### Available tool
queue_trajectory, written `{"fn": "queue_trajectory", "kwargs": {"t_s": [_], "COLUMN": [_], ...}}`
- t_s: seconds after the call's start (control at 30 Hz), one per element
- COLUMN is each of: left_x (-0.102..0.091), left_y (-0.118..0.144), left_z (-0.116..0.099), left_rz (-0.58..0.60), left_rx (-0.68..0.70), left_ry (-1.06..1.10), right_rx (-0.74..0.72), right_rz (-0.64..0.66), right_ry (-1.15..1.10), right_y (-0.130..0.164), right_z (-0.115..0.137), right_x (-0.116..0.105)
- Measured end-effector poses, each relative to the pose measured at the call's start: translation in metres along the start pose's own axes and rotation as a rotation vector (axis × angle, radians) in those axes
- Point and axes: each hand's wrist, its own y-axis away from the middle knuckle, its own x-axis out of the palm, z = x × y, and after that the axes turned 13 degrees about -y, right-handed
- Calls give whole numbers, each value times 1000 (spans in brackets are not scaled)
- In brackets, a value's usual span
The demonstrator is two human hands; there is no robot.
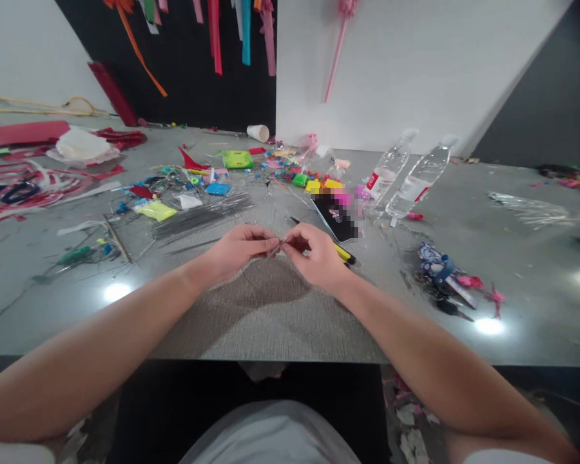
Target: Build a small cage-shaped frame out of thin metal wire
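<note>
- Thin wire piece point(276, 248) pinched between both hands, just above the grey surface point(270, 316) near its front middle; too small to tell more about it.
- Far left: red and white paper strips point(24, 187) spread over the surface, red sheet point(26, 132) behind them.
- Left of centre: bundle of thin grey wires point(200, 218) lying flat, yellow-green packet point(157, 210) just beside it.
- Left hand point(239, 252) closed with fingertips gripping the wire piece's left end, forearm reaching in from the lower left.
- Right hand point(314, 254) closed likewise, grip on the wire piece's right end, thumb and forefinger meeting those of the left hand.
- Yellow-and-black tool point(344, 253) lying just behind the right hand, partly hidden by it.
- Behind the hands: scatter of small bright clay blocks point(314, 183), green pad point(238, 159), paper cup point(258, 133) on its side.
- Dark phone point(336, 216) flat on the surface, near the right hand.
- Right of centre: two clear plastic bottles point(406, 177) side by side.
- Further right: small heap of dark and pink bits point(447, 277); clear plastic wrap point(531, 207) well apart.
</note>
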Motion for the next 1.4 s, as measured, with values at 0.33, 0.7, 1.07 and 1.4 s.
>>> {"fn": "queue_trajectory", "kwargs": {"t_s": [0.33,0.7,1.07,1.4], "left_x": [-5,-9,-11,-4], "left_y": [2,1,-1,-1], "left_z": [-3,2,8,4], "left_rz": [63,193,176,41], "left_rx": [-124,-138,-111,-206], "left_ry": [166,177,33,-47], "right_rx": [-89,-191,-230,-124], "right_rz": [102,174,184,119], "right_ry": [-30,-36,40,120], "right_y": [1,1,0,-1], "right_z": [10,9,6,2], "right_x": [-1,-6,-9,-5]}}
